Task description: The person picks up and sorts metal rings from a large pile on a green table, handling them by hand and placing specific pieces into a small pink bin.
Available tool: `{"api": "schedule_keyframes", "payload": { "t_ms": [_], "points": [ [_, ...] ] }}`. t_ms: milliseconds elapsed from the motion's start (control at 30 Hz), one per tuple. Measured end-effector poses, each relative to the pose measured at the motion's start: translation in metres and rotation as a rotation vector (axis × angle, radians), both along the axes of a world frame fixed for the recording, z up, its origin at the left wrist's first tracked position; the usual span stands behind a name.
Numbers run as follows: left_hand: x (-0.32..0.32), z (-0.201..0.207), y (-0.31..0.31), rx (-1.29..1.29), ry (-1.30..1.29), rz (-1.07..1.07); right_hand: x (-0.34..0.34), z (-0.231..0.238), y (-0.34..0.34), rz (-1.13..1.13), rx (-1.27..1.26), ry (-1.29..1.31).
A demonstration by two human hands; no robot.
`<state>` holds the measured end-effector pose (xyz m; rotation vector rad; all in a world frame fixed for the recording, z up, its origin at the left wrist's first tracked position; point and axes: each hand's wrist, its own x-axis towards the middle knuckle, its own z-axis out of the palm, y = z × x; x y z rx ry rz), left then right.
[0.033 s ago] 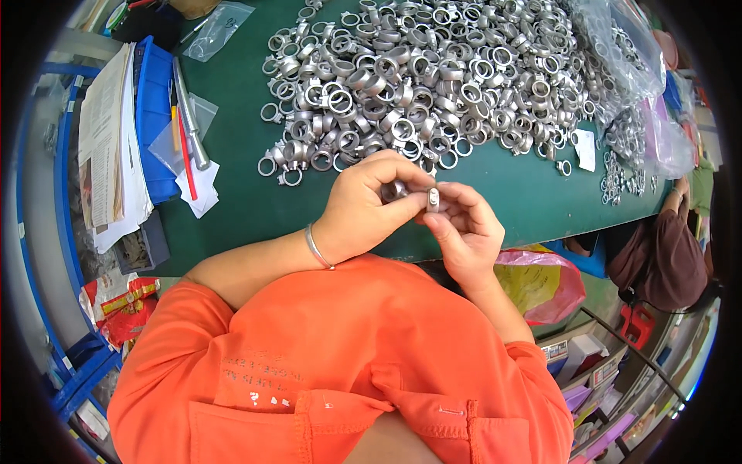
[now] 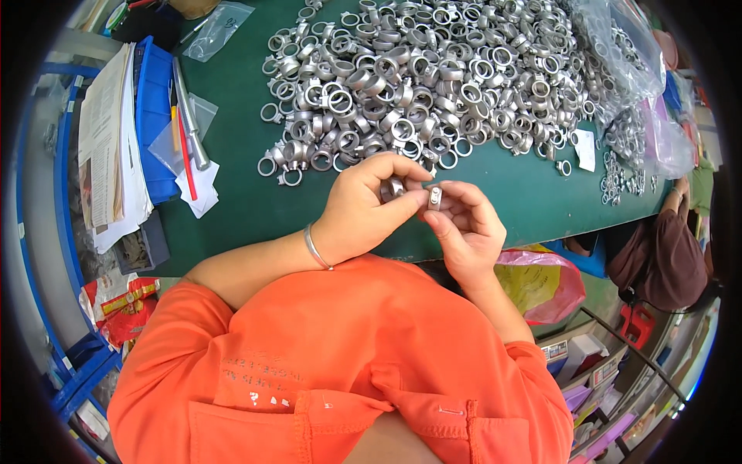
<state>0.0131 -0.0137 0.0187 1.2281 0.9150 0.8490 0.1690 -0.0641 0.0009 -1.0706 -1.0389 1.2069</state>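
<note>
Both hands meet at the near edge of the green surface (image 2: 239, 193): left hand (image 2: 363, 209) has its fingers closed on a metal ring (image 2: 396, 188), right hand (image 2: 464, 228) pinches a small silver fitting (image 2: 435, 198). Behind them, a huge pile of silver rings (image 2: 433, 77), way too many to count. One clear plastic bag (image 2: 212, 22) far left, one white tag (image 2: 585, 148) right, one blue bin (image 2: 154, 116) left.

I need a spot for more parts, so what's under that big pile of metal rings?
The pile of metal rings lies straight on the green table. Whatever is beneath its middle is covered; clear bags overlap its right edge.
</note>
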Motion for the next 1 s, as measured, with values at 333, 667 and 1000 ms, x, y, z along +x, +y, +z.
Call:
{"api": "schedule_keyframes", "payload": {
  "t_ms": [333, 667, 1000],
  "points": [
    [-0.006, 0.005, 0.002, -0.269, -0.023, -0.115, 0.002, 0.011, 0.003, -0.126, 0.472, -0.722],
    [-0.011, 0.005, 0.000, -0.840, -0.378, -0.019, 0.015, -0.010, 0.047, -0.118, 0.344, -0.951],
    [-0.010, 0.009, 0.002, -0.554, -0.130, -0.077, 0.005, 0.008, 0.023, -0.001, 0.509, -0.737]
  ]
}}
